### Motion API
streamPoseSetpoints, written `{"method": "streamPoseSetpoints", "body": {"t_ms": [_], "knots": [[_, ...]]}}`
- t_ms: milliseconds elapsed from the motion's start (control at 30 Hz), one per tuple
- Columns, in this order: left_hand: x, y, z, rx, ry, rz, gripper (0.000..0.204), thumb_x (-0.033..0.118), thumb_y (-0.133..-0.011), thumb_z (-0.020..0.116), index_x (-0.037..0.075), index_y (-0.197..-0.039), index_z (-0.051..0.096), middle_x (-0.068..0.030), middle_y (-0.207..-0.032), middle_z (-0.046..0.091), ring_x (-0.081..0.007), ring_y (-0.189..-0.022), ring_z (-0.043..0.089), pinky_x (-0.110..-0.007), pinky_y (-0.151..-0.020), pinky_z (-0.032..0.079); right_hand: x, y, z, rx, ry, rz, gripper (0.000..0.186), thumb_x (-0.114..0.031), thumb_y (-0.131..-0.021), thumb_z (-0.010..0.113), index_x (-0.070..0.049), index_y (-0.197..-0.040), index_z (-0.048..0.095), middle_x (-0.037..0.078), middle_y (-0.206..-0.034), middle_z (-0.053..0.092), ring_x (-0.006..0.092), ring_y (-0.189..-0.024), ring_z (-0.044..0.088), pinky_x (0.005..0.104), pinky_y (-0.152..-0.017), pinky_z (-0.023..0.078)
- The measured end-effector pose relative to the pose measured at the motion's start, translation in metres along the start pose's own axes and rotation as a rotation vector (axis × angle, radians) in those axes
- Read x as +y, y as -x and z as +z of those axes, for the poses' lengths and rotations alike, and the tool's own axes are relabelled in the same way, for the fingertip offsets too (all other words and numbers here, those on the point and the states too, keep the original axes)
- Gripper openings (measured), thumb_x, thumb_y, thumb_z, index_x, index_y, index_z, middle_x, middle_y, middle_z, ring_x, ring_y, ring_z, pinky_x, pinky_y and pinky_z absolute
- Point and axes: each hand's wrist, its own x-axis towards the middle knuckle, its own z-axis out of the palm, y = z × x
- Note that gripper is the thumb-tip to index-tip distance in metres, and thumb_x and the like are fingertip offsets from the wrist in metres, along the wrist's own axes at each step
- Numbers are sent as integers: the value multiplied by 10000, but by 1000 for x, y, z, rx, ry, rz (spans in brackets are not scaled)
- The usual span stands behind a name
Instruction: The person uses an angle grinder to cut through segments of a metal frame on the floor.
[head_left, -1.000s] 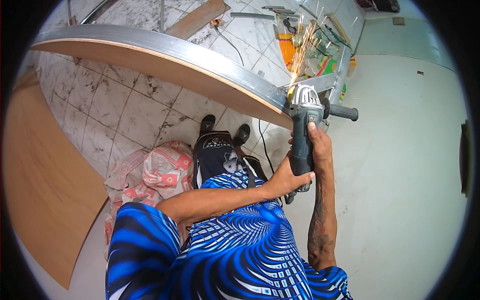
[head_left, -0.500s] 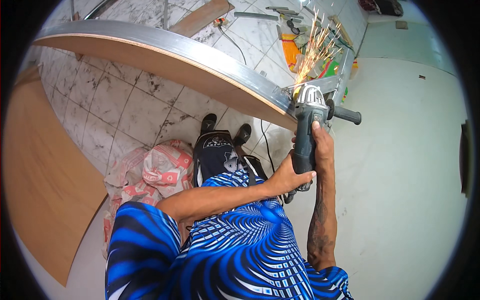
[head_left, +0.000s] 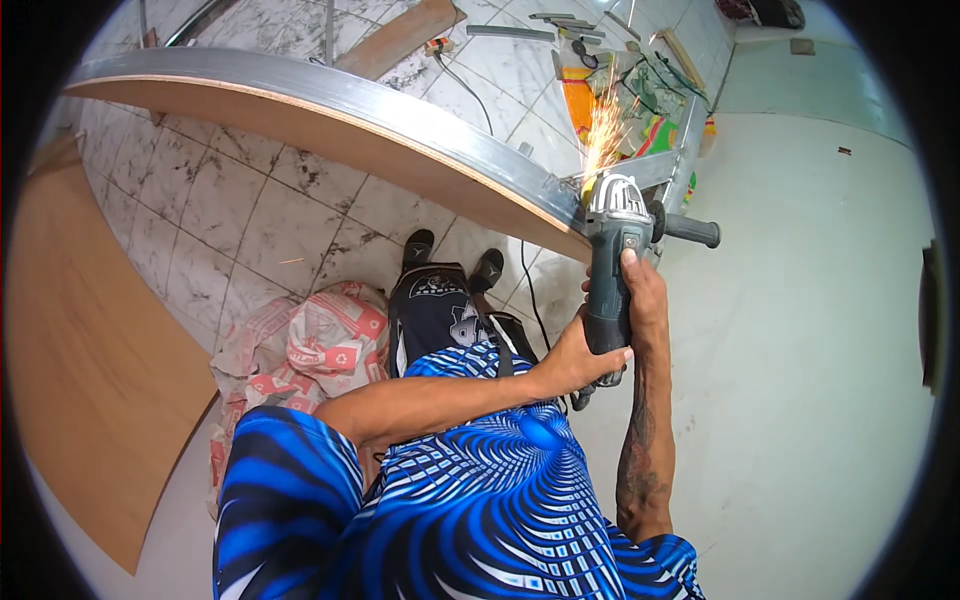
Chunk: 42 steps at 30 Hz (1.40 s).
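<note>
An angle grinder (head_left: pixel 610 285) with a dark body and a silver head is held in both hands. My left hand (head_left: pixel 578 358) wraps round the rear of its body. Higher up, my right hand (head_left: pixel 645 295) grips the body from the right, its thumb lying near the switch. The side handle juts out to the right, untouched. The grinder's head is against the right end of a metal frame (head_left: pixel 420 110) edged with a wooden board (head_left: pixel 350 145). Sparks (head_left: pixel 603 135) spray away from the contact, which the head itself hides.
A brown board (head_left: pixel 100 360) leans at the left. Crumpled red-and-white plastic sacks (head_left: pixel 330 330) lie by my feet. A black cord (head_left: pixel 530 285) hangs beside the grinder. Metal offcuts (head_left: pixel 510 33) and coloured bags (head_left: pixel 577 105) lie on the tiled floor beyond the frame. A pale wall (head_left: pixel 800 350) rises at the right.
The spark spray has become shorter and narrower. The grinder's head has shifted very slightly left and down; both hands keep their grip.
</note>
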Motion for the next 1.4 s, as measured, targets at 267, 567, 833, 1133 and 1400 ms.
{"method": "streamPoseSetpoints", "body": {"t_ms": [267, 567, 833, 1133, 1400], "knots": [[0, 3, 3, 39, -51, 54, 655, 190, -846, 711, -14, -1349, 345, -80, -1136, 515, -139, -998, 551, -304, -875, 490, 2, 0, -2, 0, -10, -5, 484, -461, -987, 524, 16, -1048, 582, 113, -811, 663, 189, -709, 688, 293, -605, 543], [3, 0, -2, -10, -36, 0, 645, 170, -851, 706, -10, -1350, 338, -82, -1122, 532, -136, -981, 575, -296, -834, 517, 3, 0, -2, 4, 16, -9, 488, -458, -988, 523, 21, -1060, 577, 115, -807, 665, 189, -707, 691, 289, -603, 542], [-5, 3, 1, 33, -33, 34, 644, 178, -846, 714, -12, -1343, 352, -79, -1127, 527, -145, -1030, 545, -309, -873, 496, -1, 2, 1, 12, 3, 7, 502, -473, -980, 533, 20, -1052, 583, 111, -800, 665, 186, -710, 692, 285, -598, 536], [-4, 0, 1, 15, -46, 49, 678, 195, -849, 708, -14, -1370, 327, -89, -1170, 512, -153, -1045, 544, -311, -898, 487, 3, 0, -5, -16, 73, -31, 501, -478, -975, 539, 16, -1050, 585, 104, -798, 661, 181, -703, 689, 281, -599, 537], [-7, 3, -1, 12, -22, -6, 657, 187, -853, 708, -12, -1356, 335, -92, -1128, 528, -146, -973, 576, -295, -831, 514, 6, -2, -1, 16, 14, -7, 511, -486, -973, 540, 16, -1051, 593, 100, -796, 662, 183, -704, 687, 291, -600, 536]]}}
